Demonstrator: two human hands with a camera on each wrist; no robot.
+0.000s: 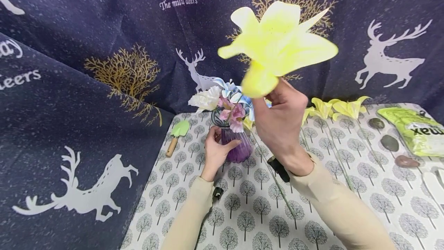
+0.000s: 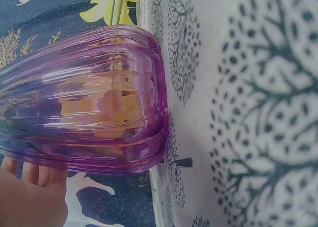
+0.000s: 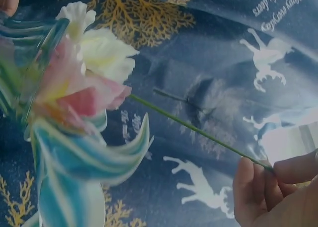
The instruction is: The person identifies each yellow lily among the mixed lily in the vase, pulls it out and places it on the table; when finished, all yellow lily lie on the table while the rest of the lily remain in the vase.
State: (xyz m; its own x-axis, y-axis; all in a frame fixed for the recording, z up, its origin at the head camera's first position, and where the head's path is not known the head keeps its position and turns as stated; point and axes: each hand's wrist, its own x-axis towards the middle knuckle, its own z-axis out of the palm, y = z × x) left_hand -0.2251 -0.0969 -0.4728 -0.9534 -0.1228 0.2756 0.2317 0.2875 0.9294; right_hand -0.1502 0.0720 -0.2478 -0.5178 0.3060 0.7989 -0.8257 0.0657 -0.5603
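High in the head view, a yellow lily (image 1: 277,45) is held up by my right hand (image 1: 282,122). In the right wrist view, thumb and fingers pinch its green stem (image 3: 191,127), whose lower end passes behind the pink flower at the vase mouth. My left hand (image 1: 217,150) grips the side of a ribbed purple glass vase (image 1: 238,150), thumb across the front. The vase stands upright on the table and bears a white flower (image 1: 205,99), pink flowers (image 1: 237,115) and blue-and-white lilies (image 3: 84,152). My right hand partly hides the bouquet in the head view.
Several long-stemmed yellow lilies (image 1: 348,108) lie on the tree-print cloth (image 1: 262,206) at right. Beyond them are stones (image 1: 389,142) and a green bag (image 1: 414,130). A small trowel (image 1: 179,129) lies left of the vase. Dark deer-print fabric (image 1: 215,30) hangs behind.
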